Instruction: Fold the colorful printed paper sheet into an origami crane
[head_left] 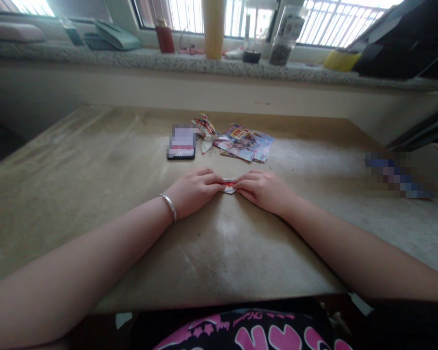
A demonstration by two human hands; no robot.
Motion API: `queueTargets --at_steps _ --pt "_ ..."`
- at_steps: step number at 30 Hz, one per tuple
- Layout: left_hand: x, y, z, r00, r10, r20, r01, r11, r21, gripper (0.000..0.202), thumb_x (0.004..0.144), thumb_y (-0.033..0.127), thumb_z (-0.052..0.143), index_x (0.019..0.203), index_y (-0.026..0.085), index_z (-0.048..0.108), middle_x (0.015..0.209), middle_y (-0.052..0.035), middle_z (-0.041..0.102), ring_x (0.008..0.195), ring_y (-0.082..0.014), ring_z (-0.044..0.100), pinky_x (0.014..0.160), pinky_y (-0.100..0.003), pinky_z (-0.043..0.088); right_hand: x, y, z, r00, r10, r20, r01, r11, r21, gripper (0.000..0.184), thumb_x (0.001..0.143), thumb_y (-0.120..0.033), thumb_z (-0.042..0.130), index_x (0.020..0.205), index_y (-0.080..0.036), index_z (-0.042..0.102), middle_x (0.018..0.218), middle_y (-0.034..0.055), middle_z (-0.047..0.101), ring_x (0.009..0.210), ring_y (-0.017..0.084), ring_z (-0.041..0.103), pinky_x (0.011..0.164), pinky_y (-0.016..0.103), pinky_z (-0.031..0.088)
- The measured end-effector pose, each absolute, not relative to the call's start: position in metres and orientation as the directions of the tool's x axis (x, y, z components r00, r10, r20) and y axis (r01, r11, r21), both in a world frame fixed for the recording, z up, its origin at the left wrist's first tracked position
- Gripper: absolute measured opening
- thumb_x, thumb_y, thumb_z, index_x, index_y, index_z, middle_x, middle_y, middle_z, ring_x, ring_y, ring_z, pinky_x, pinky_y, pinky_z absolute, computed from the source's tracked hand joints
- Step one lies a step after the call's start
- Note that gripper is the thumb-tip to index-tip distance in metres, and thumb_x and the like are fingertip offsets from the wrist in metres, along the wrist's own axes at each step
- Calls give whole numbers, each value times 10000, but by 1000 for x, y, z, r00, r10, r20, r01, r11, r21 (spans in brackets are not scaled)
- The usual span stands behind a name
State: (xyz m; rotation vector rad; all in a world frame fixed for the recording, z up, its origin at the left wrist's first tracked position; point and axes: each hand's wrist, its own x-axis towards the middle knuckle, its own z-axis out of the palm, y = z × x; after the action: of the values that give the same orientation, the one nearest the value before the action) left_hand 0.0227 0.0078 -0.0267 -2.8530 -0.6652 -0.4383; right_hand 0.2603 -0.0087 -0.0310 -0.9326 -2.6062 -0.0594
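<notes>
A small folded piece of printed paper, white with red and orange, lies on the table between my two hands. My left hand, with a silver bangle at the wrist, presses its closed fingers on the paper's left end. From the other side, the fingers of my right hand are closed on the right end. Both hands rest low on the tabletop, and their fingers cover much of the paper. Just beyond them are a phone, a folded paper figure and some printed sheets.
The pale table runs back to a wall below a stone windowsill. Bottles, a yellow cylinder and a black bag stand on the sill. A blurred blue item lies at the table's right.
</notes>
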Motion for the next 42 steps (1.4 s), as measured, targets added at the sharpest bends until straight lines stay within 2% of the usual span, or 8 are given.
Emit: queueTargets --at_steps 8,11,14,19,26,31,34,42 --pt "26 1 -26 853 458 250 505 -845 -176 219 904 132 511 1071 166 650 1027 -78 673 924 -187 611 794 -303 528 258 -11 -33 -733 574 366 628 777 39 288 963 -339 437 1031 -224 693 951 57 700 847 173 600 721 288 446" --pt "29 -7 -21 833 502 232 549 -803 -232 176 908 158 501 973 156 665 907 -76 679 859 -186 627 745 -296 530 253 -13 -32 -731 571 372 636 769 70 308 965 -357 428 994 -217 701 925 66 688 835 174 575 699 291 428" --pt "32 -12 -19 834 506 218 550 -791 -267 161 897 143 511 962 145 658 916 -80 682 851 -188 635 715 -284 531 248 -15 -29 -740 567 363 633 770 87 310 965 -336 428 935 -195 703 912 79 677 853 186 561 703 302 422" --pt "31 -10 -22 825 514 235 560 -799 -219 165 911 159 497 961 152 654 939 -77 689 893 -200 639 736 -299 540 246 -14 -30 -730 578 365 636 770 52 279 953 -312 452 902 -188 697 905 78 679 844 189 563 705 305 424" --pt "29 -7 -25 772 564 294 610 -787 -93 214 934 238 492 1061 182 655 955 -59 695 888 -182 642 769 -291 530 250 -9 -32 -729 586 353 637 770 38 272 949 -348 468 916 -198 692 862 54 678 798 171 564 684 287 402" --pt "31 -6 -26 767 562 310 619 -775 -128 216 941 284 496 1051 216 668 941 -46 691 857 -176 632 678 -261 510 248 -11 -31 -739 578 346 642 759 104 286 955 -338 449 933 -187 691 872 63 675 797 174 553 666 293 382" --pt "31 -5 -26 774 560 296 618 -770 -160 180 926 255 529 1026 222 674 955 -37 689 865 -181 626 662 -255 503 246 -13 -31 -731 588 348 654 748 112 274 947 -316 455 904 -187 694 862 62 671 797 178 545 658 297 373" --pt "28 2 -30 800 515 306 572 -810 -132 161 914 229 547 995 226 686 987 -21 685 894 -180 619 729 -270 508 238 -16 -29 -647 689 326 726 687 -10 247 919 -286 471 897 -180 693 870 69 659 820 180 559 673 285 378"
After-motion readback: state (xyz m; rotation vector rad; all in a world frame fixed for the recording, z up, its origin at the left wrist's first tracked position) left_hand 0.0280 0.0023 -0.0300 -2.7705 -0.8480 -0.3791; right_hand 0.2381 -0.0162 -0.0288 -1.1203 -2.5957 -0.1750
